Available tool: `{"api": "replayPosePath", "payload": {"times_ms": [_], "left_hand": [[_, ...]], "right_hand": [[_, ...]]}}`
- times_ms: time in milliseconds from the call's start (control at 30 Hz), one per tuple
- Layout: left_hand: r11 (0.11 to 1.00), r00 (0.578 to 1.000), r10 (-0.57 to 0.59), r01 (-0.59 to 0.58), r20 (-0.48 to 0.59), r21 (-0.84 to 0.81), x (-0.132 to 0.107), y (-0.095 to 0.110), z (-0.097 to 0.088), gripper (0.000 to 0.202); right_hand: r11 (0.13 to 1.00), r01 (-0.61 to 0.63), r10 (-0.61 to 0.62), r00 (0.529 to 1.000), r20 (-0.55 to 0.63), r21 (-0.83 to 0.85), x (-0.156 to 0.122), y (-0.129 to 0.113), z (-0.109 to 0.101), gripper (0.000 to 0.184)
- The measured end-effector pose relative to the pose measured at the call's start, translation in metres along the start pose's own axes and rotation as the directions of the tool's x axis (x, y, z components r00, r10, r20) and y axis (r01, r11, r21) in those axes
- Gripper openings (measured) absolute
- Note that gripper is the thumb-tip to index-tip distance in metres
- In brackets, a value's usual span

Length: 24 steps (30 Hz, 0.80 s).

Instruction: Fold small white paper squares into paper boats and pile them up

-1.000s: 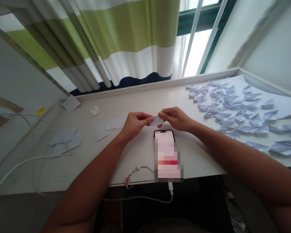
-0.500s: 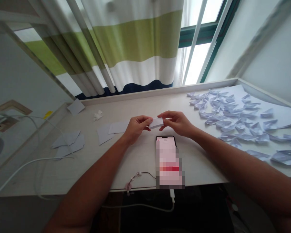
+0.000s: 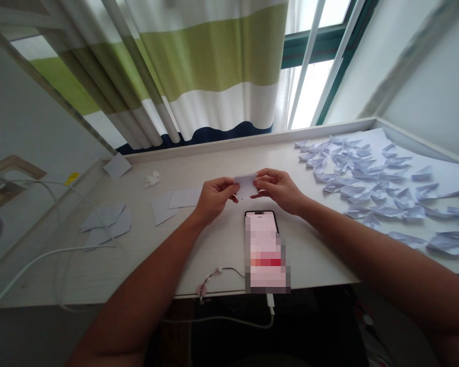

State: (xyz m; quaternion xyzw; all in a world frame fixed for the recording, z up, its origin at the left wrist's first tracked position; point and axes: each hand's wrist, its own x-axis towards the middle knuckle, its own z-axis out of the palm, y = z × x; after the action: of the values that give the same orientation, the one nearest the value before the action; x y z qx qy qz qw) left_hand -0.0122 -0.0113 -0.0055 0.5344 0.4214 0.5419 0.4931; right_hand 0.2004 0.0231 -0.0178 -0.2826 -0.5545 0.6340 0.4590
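Note:
A small piece of white paper [image 3: 246, 184] is held up between both hands above the desk, its face toward me and a fold along its top edge. My left hand [image 3: 219, 198] pinches its left side between thumb and fingers. On the other side, my right hand [image 3: 276, 189] grips the right edge the same way. Just below the hands lies a phone [image 3: 263, 239] with a lit pink screen, partly blurred out. White paper sheets [image 3: 183, 199] lie flat to the left of my left hand.
Many folded paper boats [image 3: 371, 178] cover the desk's right side, some on a large white sheet [image 3: 451, 176]. More paper pieces [image 3: 107, 224] and a crumpled tissue [image 3: 153, 179] lie left. A white cable [image 3: 229, 321] runs to the phone; a beaded strap [image 3: 212, 277] lies beside it.
The paper has turned from a slim, tilted strip to show a taller face. My right fingers have closed onto its right edge, where they were more spread before.

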Motion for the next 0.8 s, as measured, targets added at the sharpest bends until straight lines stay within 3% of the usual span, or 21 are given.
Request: {"api": "replayPosePath", "payload": {"times_ms": [167, 367, 800], "left_hand": [[0.999, 0.999, 0.046, -0.046, 0.009, -0.028, -0.0003, 0.0013, -0.0014, 0.033], [1.000, 1.000, 0.018, -0.018, -0.013, -0.007, -0.0013, 0.0026, 0.0003, 0.034], [1.000, 0.997, 0.012, -0.011, 0.082, -0.001, -0.0001, 0.0046, -0.0069, 0.016]], "right_hand": [[0.999, -0.002, 0.001, 1.000, 0.031, 0.038, -0.0013, -0.0015, 0.0031, 0.034], [1.000, -0.008, 0.008, 1.000, -0.021, 0.016, -0.0007, -0.0024, 0.0007, 0.029], [0.991, -0.101, 0.095, 0.993, 0.063, 0.094, 0.0010, 0.0003, -0.0001, 0.018]]}}
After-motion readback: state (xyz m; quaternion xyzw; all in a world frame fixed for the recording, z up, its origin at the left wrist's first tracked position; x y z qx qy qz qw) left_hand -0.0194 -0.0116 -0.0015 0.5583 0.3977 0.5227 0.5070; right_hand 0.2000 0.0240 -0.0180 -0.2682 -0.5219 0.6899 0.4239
